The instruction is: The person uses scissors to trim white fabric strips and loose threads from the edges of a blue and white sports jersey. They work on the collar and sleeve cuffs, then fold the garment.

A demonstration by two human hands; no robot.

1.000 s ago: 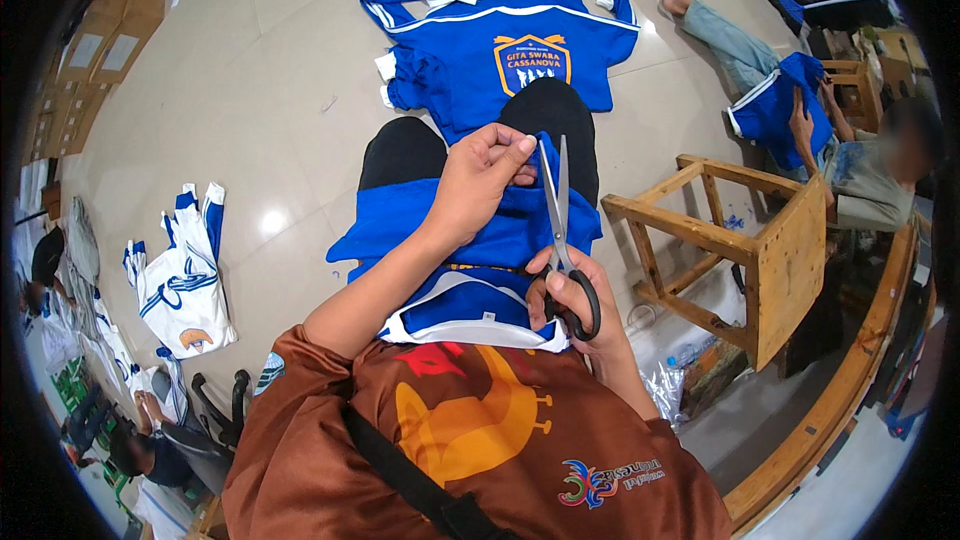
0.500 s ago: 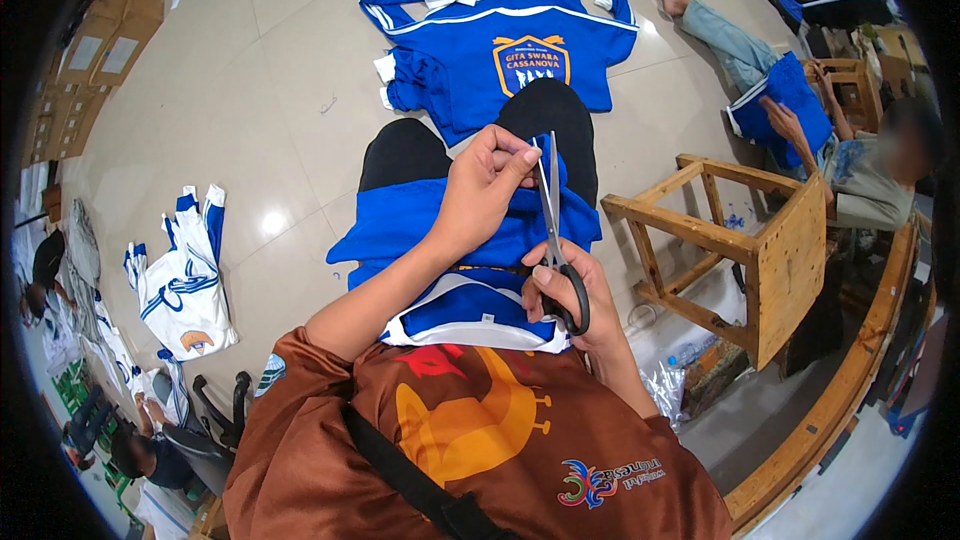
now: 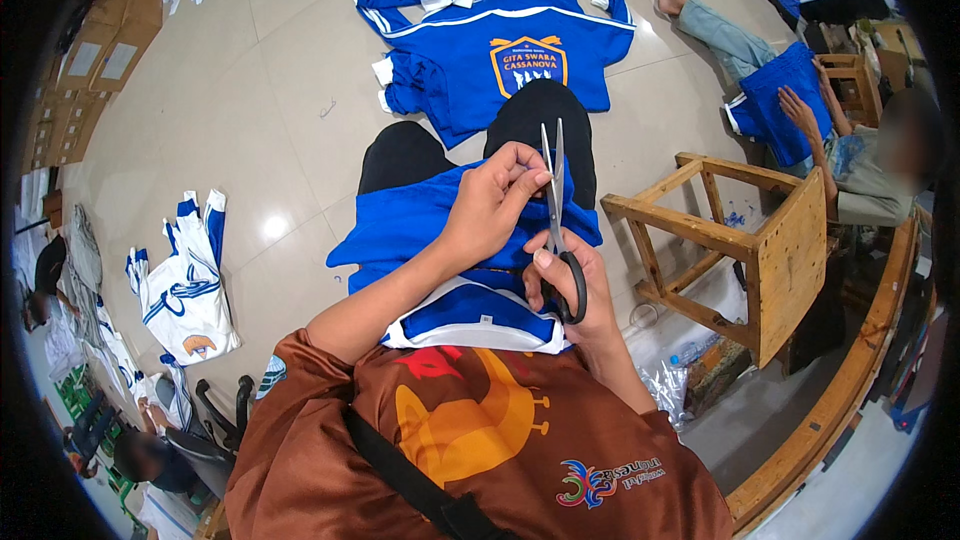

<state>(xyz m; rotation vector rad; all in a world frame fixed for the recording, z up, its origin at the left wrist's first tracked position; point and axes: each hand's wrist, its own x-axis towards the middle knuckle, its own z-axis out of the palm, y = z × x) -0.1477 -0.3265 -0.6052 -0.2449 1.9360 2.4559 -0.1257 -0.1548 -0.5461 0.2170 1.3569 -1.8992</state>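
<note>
Head view. The right hand (image 3: pixel 585 295) is closed through the black loops of the scissors (image 3: pixel 556 210), whose blades point away from the body and stand nearly shut. The left hand (image 3: pixel 490 205) pinches something small at the blades with thumb and fingertips; what it pinches is too small to tell, probably a loose thread. The blue jersey (image 3: pixel 420 225) lies across the lap, its white collar toward the body.

Judged good practice: keep the pinched bit taut and lifted off the cloth, cut with the blade tips only, and keep the left fingertips clear of the edges, since they sit touching the blades.

Surroundings: more blue jerseys (image 3: pixel 500 40) lie spread on the floor (image 3: pixel 250 90) ahead, and white-and-blue ones (image 3: pixel 185 285) to the left. A wooden stool (image 3: pixel 745 245) lies tipped just right of the knees and limits room for the right elbow. Another person (image 3: pixel 860 165) sits further right, handling blue cloth. Cardboard boxes (image 3: pixel 95 60) line the far left. The sitter's own dark-trousered knees (image 3: pixel 400 155) show beyond the jersey.
</note>
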